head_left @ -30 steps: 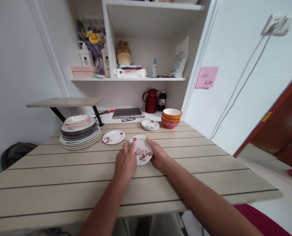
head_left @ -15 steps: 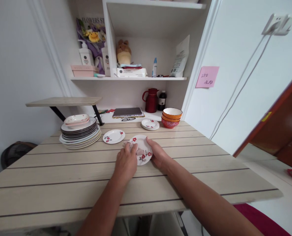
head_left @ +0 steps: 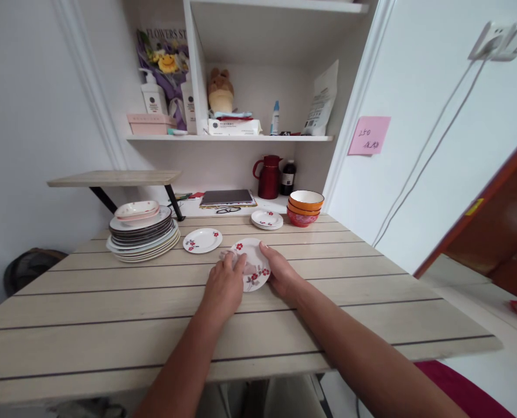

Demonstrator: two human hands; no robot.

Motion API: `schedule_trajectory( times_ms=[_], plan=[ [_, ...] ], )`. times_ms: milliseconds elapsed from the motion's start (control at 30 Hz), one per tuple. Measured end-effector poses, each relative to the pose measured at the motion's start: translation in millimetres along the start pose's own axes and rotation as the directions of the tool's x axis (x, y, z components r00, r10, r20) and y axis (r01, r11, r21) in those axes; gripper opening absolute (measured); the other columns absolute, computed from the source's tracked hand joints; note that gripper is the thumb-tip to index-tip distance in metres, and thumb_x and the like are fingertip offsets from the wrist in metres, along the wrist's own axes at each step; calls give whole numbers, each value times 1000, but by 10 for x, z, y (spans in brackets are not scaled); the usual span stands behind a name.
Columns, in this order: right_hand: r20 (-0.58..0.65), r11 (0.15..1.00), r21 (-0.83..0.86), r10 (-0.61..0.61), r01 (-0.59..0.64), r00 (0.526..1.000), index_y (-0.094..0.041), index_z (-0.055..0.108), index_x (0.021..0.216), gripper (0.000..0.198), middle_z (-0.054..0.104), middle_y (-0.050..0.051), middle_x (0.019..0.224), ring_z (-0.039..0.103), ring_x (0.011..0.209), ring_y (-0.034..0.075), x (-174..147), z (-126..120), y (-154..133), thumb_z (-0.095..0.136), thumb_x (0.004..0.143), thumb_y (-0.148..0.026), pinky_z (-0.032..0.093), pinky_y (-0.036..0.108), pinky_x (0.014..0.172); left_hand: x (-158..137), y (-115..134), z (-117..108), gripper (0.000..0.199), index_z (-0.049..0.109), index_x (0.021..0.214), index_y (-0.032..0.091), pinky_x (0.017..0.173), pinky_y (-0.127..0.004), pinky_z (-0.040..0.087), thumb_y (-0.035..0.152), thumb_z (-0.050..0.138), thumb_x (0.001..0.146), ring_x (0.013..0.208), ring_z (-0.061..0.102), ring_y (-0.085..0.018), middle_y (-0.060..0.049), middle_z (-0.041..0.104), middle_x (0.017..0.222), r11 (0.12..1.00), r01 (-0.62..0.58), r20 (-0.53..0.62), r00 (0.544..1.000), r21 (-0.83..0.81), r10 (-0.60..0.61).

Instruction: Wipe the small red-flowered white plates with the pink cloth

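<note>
A small white plate [head_left: 252, 255] with red flowers is tilted up over the middle of the table. My right hand [head_left: 281, 271] grips its right rim, thumb on the face and fingers behind. At its left edge, my left hand [head_left: 226, 280] is closed on a pale, crumpled cloth or tissue [head_left: 229, 255] pressed against the plate; most of the cloth is under the fingers. Just left lies a matching plate [head_left: 203, 240], flat on the table. Farther back is a short stack of similar small plates [head_left: 267, 219].
Stacked plates with pink-rimmed dishes [head_left: 143, 232] stand at the left by a raised wooden shelf [head_left: 114, 178]. Nested bowls [head_left: 304, 208] sit back right. Behind are a red jug [head_left: 269, 177], dark bottle [head_left: 288, 177], laptop [head_left: 226, 197] and glasses [head_left: 228, 210]. The table's front edge [head_left: 250, 374] is near me.
The view has shifted very slightly. Both hands keep their hold on the plate and cloth, with hardly any visible movement.
</note>
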State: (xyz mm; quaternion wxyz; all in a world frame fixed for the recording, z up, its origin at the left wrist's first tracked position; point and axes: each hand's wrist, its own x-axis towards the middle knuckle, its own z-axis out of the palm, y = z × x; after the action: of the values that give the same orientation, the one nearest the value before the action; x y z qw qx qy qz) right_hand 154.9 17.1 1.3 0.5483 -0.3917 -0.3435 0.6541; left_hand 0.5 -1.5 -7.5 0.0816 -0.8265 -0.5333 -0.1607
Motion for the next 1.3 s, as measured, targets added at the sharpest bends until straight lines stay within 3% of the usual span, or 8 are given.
schedule_trajectory(
  times_ms=[200,300,833,1067,1200,1300],
  plan=[
    [3,1000,-10,-23,23,1000,-16,65,102,33,76,8,89,70,73,21,4,4,9,53,92,-45,55,33,66,2,93,-142,45,50,135,24,92,-42,48,20,48,90,116,57,-28,-13,47,139,979,180,-1,984,-94,-181],
    [-11,1000,-14,-15,15,1000,-17,64,103,33,76,8,89,70,72,21,8,5,9,53,92,-46,54,33,65,-2,117,-171,44,50,134,25,91,-42,48,20,48,90,118,56,-28,-12,49,138,970,215,-12,976,-110,-217],
    [-10,1000,-22,-5,4,1000,-17,65,104,35,75,8,90,70,72,21,25,-11,16,52,92,-46,54,33,66,4,104,-159,43,51,134,25,88,-41,49,22,47,91,116,57,-28,-13,50,137,964,245,-5,969,-104,-247],
    [-3,1000,-24,-11,10,1000,-17,64,102,31,75,7,88,69,70,20,16,2,3,52,92,-44,54,32,64,15,66,-127,43,53,132,25,89,-41,48,20,49,89,113,58,-26,-12,51,134,948,262,-22,962,-179,-271],
    [16,1000,-1,0,0,1000,-17,63,103,30,75,7,87,70,71,21,-5,21,0,51,93,-43,54,32,64,41,30,-107,39,59,126,21,96,-40,47,16,51,87,114,57,-25,-13,52,130,929,268,-113,946,-256,-304],
    [61,1000,6,-18,17,998,-17,64,100,28,75,7,86,70,71,21,-27,35,3,53,92,-41,54,32,65,55,60,-87,39,62,122,19,104,-43,42,11,48,87,125,50,-28,-15,50,134,961,201,-222,945,-191,-242]
  ],
)
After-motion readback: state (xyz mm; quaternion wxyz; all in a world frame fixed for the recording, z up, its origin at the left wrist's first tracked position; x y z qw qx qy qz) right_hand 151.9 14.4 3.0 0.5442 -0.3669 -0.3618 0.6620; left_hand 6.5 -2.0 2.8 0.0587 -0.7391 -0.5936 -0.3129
